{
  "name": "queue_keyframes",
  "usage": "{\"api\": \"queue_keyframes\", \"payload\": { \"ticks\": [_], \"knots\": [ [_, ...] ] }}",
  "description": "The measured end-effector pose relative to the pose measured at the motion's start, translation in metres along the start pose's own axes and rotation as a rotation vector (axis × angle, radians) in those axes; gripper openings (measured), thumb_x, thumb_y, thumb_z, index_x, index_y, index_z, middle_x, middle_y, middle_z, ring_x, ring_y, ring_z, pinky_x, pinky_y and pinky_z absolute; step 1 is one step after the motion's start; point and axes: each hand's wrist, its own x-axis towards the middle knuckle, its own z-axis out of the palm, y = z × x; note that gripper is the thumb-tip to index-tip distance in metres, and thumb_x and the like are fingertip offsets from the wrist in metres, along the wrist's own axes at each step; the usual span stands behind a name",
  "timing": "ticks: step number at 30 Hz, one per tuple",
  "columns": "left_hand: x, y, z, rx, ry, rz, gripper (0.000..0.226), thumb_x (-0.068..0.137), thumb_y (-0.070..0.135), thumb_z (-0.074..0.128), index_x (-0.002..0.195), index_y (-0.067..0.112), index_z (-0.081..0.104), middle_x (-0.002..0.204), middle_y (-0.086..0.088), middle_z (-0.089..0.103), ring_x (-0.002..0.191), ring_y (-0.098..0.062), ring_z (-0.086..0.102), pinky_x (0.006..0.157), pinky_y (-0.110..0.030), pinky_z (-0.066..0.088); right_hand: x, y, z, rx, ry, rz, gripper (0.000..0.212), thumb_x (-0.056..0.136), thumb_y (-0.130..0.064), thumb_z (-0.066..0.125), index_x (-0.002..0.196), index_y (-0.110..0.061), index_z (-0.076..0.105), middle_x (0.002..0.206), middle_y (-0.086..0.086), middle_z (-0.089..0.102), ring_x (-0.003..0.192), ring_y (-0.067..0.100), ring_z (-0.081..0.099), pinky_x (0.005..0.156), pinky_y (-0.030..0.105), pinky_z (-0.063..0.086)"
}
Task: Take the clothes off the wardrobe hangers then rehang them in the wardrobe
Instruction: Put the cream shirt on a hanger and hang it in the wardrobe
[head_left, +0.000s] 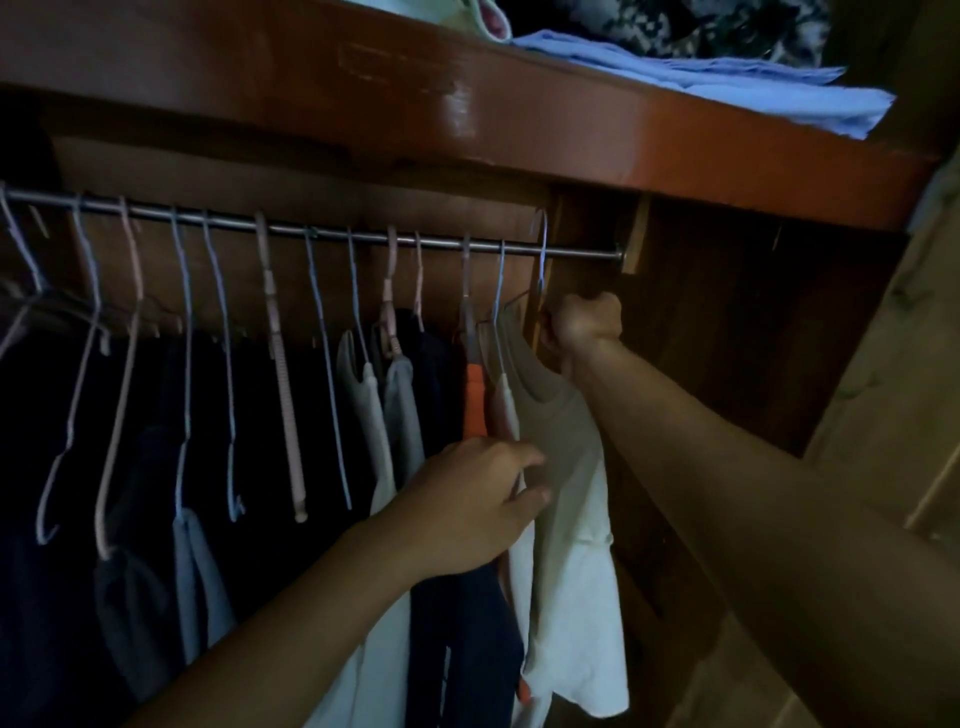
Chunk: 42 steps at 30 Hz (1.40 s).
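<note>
Pale beige sleeveless top (561, 467) seen on wire hanger (540, 260) at right end of wardrobe rail (332, 234), hook raised above rail. Hanger neck gripped by right hand (584, 330), fingers curled. Top's fabric pinched by left hand (467, 506).

Rail (363, 236) smooth metal; shelf (571, 119) glossy wood w/ scuffs; top (566, 467) matt cloth.

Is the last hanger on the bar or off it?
Off. The hanger's hook pokes up above the rod, and the right hand grips it with the pale top on.
</note>
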Motion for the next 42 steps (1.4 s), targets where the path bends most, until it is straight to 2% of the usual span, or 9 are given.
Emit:
{"api": "queue_keyframes", "payload": {
  "ticks": [7, 10, 13, 18, 21, 24, 28, 33, 42],
  "knots": [
    [0.006, -0.003, 0.0, 0.039, 0.034, -0.003, 0.036, 0.098, 0.042, 0.052, 0.13, 0.025, 0.053, 0.117, -0.001, 0.064, 0.105, -0.016, 0.061, 0.09, -0.039, 0.053, 0.016, 0.016, 0.016, -0.117, 0.001, 0.023, 0.037, 0.083, -0.023, 0.073, 0.109, 0.002, 0.068, 0.108, 0.023, 0.07, 0.097, 0.037, 0.07, 0.081, 0.048, 0.06],
    [0.006, -0.004, 0.0, 0.016, 0.027, 0.004, 0.031, 0.098, 0.041, 0.052, 0.124, 0.025, 0.057, 0.116, 0.001, 0.065, 0.103, -0.012, 0.061, 0.089, -0.039, 0.054, 0.017, 0.029, 0.015, -0.06, -0.063, 0.061, 0.011, 0.086, -0.013, 0.072, 0.087, -0.003, 0.069, 0.09, 0.019, 0.071, 0.067, 0.025, 0.071, 0.056, 0.035, 0.059],
    [0.004, -0.007, -0.002, -0.008, 0.023, 0.012, 0.03, 0.098, 0.04, 0.052, 0.126, 0.032, 0.059, 0.115, 0.008, 0.065, 0.1, -0.003, 0.059, 0.088, -0.031, 0.053, 0.015, 0.039, 0.011, -0.028, -0.14, 0.073, 0.016, 0.091, -0.003, 0.062, 0.075, -0.005, 0.064, 0.069, 0.014, 0.066, 0.046, 0.018, 0.062, 0.04, 0.023, 0.045],
    [0.001, -0.009, -0.01, -0.011, -0.001, 0.001, 0.036, 0.098, 0.04, 0.053, 0.133, 0.033, 0.057, 0.126, 0.01, 0.062, 0.11, -0.002, 0.056, 0.095, -0.027, 0.049, -0.003, 0.029, -0.004, -0.093, -0.155, 0.011, 0.028, 0.087, -0.007, 0.061, 0.059, -0.008, 0.061, 0.046, 0.006, 0.058, 0.052, 0.027, 0.058, 0.056, 0.038, 0.049],
    [0.003, -0.009, -0.019, -0.007, -0.019, -0.022, 0.04, 0.097, 0.041, 0.054, 0.137, 0.033, 0.054, 0.136, 0.01, 0.057, 0.122, -0.007, 0.053, 0.103, -0.034, 0.047, -0.024, 0.022, -0.023, -0.089, -0.114, -0.011, 0.016, 0.081, -0.008, 0.059, 0.065, -0.01, 0.059, 0.065, 0.012, 0.067, 0.069, 0.034, 0.066, 0.072, 0.051, 0.056],
    [0.004, -0.009, -0.03, 0.002, -0.042, -0.007, 0.041, 0.096, 0.045, 0.054, 0.136, 0.035, 0.054, 0.136, 0.009, 0.058, 0.121, -0.008, 0.054, 0.101, -0.035, 0.049, -0.045, 0.023, -0.048, -0.328, -0.078, -0.019, 0.012, 0.085, -0.016, 0.062, 0.095, -0.012, 0.067, 0.095, 0.012, 0.07, 0.086, 0.03, 0.069, 0.077, 0.042, 0.059],
    [0.007, -0.008, -0.04, 0.071, -0.071, 0.02, 0.045, 0.095, 0.047, 0.053, 0.137, 0.033, 0.053, 0.14, 0.004, 0.051, 0.129, -0.015, 0.046, 0.107, -0.041, 0.042, -0.081, 0.02, -0.076, -0.569, -0.184, -0.103, 0.026, 0.088, -0.013, 0.062, 0.07, -0.029, 0.07, 0.078, -0.009, 0.068, 0.081, 0.017, 0.068, 0.065, 0.025, 0.053],
    [0.012, 0.0, -0.05, 0.262, -0.196, 0.106, 0.053, 0.093, 0.048, 0.055, 0.138, 0.021, 0.052, 0.139, -0.002, 0.053, 0.131, -0.02, 0.043, 0.108, -0.038, 0.038, -0.148, 0.01, -0.107, -0.865, -0.366, -0.171, 0.021, 0.094, -0.015, 0.061, 0.085, -0.031, 0.072, 0.091, -0.011, 0.071, 0.083, 0.004, 0.068, 0.076, 0.03, 0.06],
    [-0.014, 0.049, -0.019, 0.011, -0.279, 0.246, 0.063, 0.09, 0.052, 0.061, 0.146, 0.027, 0.043, 0.146, 0.007, 0.047, 0.135, -0.012, 0.04, 0.108, -0.028, 0.037, -0.254, 0.001, -0.185, -1.341, -0.12, -0.065, 0.034, 0.084, -0.046, 0.063, 0.115, -0.032, 0.062, 0.117, -0.006, 0.066, 0.106, 0.021, 0.065, 0.083, 0.037, 0.054]
  ]
}}
